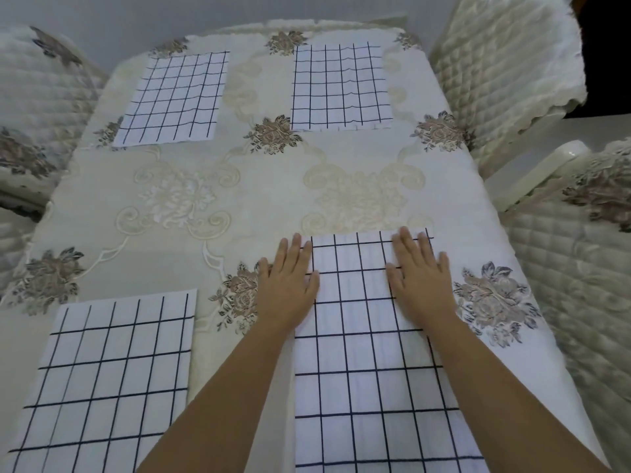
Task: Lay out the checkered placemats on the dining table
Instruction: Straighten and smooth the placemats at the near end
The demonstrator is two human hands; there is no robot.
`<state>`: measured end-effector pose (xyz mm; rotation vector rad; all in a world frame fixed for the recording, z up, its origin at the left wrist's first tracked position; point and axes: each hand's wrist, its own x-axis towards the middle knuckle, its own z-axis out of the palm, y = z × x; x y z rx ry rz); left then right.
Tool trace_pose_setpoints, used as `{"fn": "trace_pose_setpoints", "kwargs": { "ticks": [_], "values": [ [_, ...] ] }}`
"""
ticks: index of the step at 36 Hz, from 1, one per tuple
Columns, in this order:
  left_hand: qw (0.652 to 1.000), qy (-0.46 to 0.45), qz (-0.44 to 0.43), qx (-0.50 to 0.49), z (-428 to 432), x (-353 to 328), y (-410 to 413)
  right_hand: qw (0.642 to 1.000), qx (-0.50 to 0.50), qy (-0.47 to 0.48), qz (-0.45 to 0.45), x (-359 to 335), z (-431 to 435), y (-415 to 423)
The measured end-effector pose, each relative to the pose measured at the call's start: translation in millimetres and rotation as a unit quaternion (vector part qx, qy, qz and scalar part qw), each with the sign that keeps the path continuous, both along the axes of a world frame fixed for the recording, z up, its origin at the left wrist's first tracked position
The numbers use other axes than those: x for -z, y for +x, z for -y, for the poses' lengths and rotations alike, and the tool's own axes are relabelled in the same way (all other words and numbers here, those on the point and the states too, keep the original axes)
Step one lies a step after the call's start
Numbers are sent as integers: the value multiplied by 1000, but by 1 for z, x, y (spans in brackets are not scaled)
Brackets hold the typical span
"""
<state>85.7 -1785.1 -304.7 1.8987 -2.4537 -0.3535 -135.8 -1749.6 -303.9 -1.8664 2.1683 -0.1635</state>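
Mat in hand: we find the near right placemat (368, 370) flat on the table (239, 199), under both hands; its long axis runs away from us.
Left hand (290, 285): flat, fingers straight and spread, pressing the mat's left edge, partly off it onto the table.
Right hand (420, 281): flat, fingers straight, pressing near the far right corner; grips nothing.
Nearer hand: neither, we judge; both sit at the far end.
Other mats: near left placemat (112, 370), far left placemat (174, 97), far right placemat (341, 87), all flat, well apart.
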Motion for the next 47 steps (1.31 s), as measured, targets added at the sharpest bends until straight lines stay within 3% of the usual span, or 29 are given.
{"fn": "trace_pose_setpoints", "kwargs": {
  "ticks": [4, 6, 7, 9, 10, 12, 22, 27, 31, 34, 37, 41, 47],
  "values": [
    [999, 1, -8, -33, -5, 2, 8, 998, 55, 0, 24, -4, -6, -21],
    [998, 2, -34, -58, -13, 3, 11, 987, 97, -36, 126, -8, -9, -27],
    [996, -3, -53, -71, -18, 4, 13, 964, 137, -60, 218, -12, -11, -29],
    [990, -14, -103, -97, -30, 4, 18, 886, 213, -89, 403, -21, -15, -31],
    [986, -17, -127, -109, -36, 4, 21, 852, 238, -95, 456, -25, -18, -31],
    [979, -16, -159, -125, -50, 3, 25, 825, 252, -92, 496, -32, -27, -32],
    [971, 70, -162, -160, -136, -14, 34, 861, 216, -40, 458, -45, -106, -24],
    [975, 101, -109, -167, -182, -22, 30, 957, 97, -7, 273, -40, -151, -17],
    [973, 121, -88, -174, -215, -25, 23, 982, 50, 23, 181, -37, -187, -2],
    [966, 103, -128, -201, -234, -30, 17, 975, 79, 3, 209, -36, -208, 4],
    [948, 70, -194, -244, -244, -38, 11, 943, 168, -30, 285, -47, -217, 5],
    [890, 103, -318, -310, -246, -49, 4, 916, 264, 63, 295, -59, -207, -3],
    [869, 154, -286, -373, -236, -51, -4, 915, 253, 146, 278, -55, -201, -11]
  ]
}}
